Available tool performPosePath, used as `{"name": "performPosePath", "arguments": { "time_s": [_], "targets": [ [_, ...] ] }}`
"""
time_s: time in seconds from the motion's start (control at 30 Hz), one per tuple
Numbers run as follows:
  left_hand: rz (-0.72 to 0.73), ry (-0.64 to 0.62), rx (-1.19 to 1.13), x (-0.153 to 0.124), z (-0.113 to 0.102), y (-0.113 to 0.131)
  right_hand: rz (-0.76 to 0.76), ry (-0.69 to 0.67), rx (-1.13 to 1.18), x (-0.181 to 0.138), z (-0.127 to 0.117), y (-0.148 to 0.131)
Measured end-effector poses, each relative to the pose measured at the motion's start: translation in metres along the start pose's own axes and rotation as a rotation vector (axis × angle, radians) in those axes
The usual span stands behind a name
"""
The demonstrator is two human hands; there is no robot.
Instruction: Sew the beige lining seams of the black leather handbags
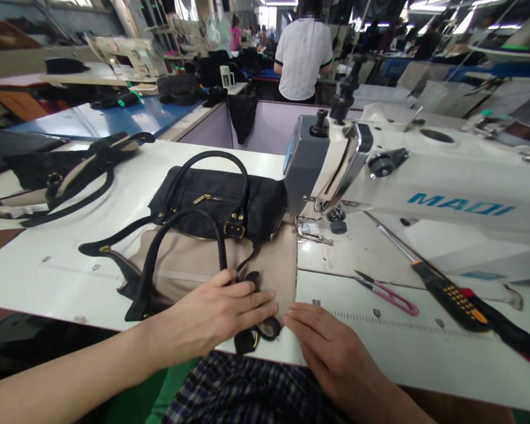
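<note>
A black handbag (265,203) with looped handles, a zip and brass buckles lies on the white sewing table, its beige lining (285,265) spread out toward me. My left hand (232,306) rests flat on the lining beside one handle, fingers stretched out to the right. At the lining's right edge is my right hand (324,341), its extended fingertips touching the cloth close to the left fingertips. The presser foot (315,235) of the sewing machine (406,176) stands just beyond, by the lining's far right edge. A black strap end with a buckle (247,340) hangs near the table's front edge.
To the right lie pink-handled thread snips (395,296), a screwdriver (450,297) and another black-handled tool (507,330). A second black bag (57,176) is at the left. Behind the table a person in a white shirt (302,59) faces away; another sewing machine (128,56) stands back left.
</note>
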State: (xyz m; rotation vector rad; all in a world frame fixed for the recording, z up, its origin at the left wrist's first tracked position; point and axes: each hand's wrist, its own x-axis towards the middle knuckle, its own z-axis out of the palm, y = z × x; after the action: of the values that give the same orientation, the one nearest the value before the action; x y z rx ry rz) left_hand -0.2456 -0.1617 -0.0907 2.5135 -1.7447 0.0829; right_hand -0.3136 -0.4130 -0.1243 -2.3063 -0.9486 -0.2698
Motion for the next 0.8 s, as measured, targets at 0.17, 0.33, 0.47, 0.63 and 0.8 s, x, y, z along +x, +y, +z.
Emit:
{"name": "performPosePath", "arguments": {
  "time_s": [0.17, 0.33, 0.47, 0.63, 0.8],
  "targets": [
    [0.052, 0.06, -0.053, 0.01, 0.008, -0.02, -0.026, 0.004, -0.029, 0.009, -0.002, 0.015],
    [0.015, 0.033, -0.122, 0.018, 0.009, -0.029, -0.104, 0.026, -0.072, 0.02, -0.004, 0.029],
    [0.026, 0.005, -0.139, 0.024, 0.008, -0.039, -0.124, 0.054, -0.108, 0.028, -0.006, 0.038],
    [0.027, -0.025, -0.109, 0.036, 0.009, -0.058, -0.142, 0.039, -0.179, 0.039, -0.007, 0.055],
    [0.025, -0.023, -0.078, 0.048, 0.01, -0.075, -0.097, 0.035, -0.175, 0.046, -0.005, 0.074]
  ]
}}
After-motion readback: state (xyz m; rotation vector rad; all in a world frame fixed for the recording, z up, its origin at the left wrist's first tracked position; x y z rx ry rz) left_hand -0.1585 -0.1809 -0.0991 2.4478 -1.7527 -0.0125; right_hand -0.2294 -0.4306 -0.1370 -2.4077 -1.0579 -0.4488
